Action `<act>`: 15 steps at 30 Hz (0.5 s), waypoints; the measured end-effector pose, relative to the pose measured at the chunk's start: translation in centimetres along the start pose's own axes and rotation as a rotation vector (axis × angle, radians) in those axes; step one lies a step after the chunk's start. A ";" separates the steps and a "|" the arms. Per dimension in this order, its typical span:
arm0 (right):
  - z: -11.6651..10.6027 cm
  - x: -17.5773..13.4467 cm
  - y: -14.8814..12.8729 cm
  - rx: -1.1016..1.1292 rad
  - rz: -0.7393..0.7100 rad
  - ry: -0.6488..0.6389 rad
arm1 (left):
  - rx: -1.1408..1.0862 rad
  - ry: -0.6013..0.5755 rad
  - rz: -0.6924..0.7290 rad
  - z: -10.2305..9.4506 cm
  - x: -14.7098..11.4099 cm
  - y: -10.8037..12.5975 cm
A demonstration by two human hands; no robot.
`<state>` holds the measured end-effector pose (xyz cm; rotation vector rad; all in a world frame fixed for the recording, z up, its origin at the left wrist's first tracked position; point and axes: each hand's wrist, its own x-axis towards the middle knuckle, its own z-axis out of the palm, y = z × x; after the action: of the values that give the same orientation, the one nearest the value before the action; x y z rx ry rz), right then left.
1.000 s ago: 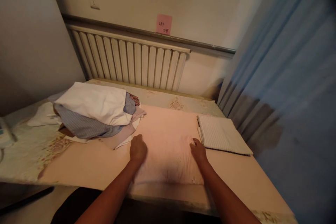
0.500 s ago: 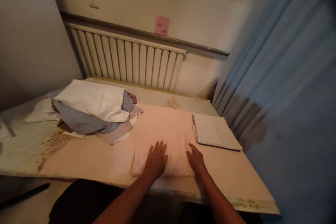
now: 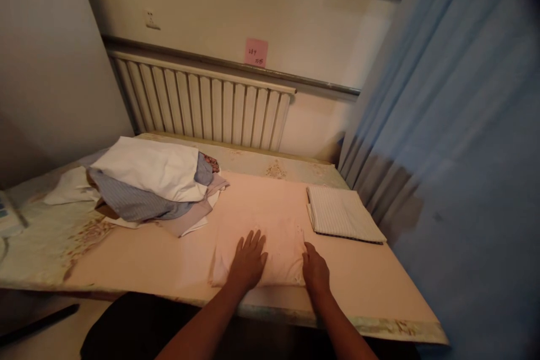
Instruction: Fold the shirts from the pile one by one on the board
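Observation:
A pale pink folded garment lies near the front of the pink-covered table. My left hand rests flat on its left half, with fingers spread and palm down. At the garment's right edge is my right hand, its fingers curled in and closed on the cloth there; the fingertips are partly hidden. The pink cloth nearly matches the table cover, so its far edge is hard to make out.
To the right lies a folded striped cloth with a dark edge. A loose heap of clothes, white on top, sits at the left. Behind the table stands a radiator. A blue curtain hangs along the right side.
My right hand has closed in at the garment's right edge, which has shifted slightly left and lies smoother. My left hand has stayed in about the same place. The view has tilted up a little.

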<state>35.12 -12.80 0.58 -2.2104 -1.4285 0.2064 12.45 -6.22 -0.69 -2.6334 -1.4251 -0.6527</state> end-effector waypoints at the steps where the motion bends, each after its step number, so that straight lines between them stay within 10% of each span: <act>1: -0.1 0.1 0.1 0.022 0.004 0.001 | -0.004 0.000 -0.002 0.0 0.0 0.0; 15: -2.1 -3.8 1.9 0.322 0.159 0.044 | -0.051 0.012 -0.014 -0.1 0.0 0.0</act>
<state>35.81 -17.49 0.99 -2.0464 -1.1082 0.4091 12.43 -6.28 -0.57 -2.6548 -1.4444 -0.7148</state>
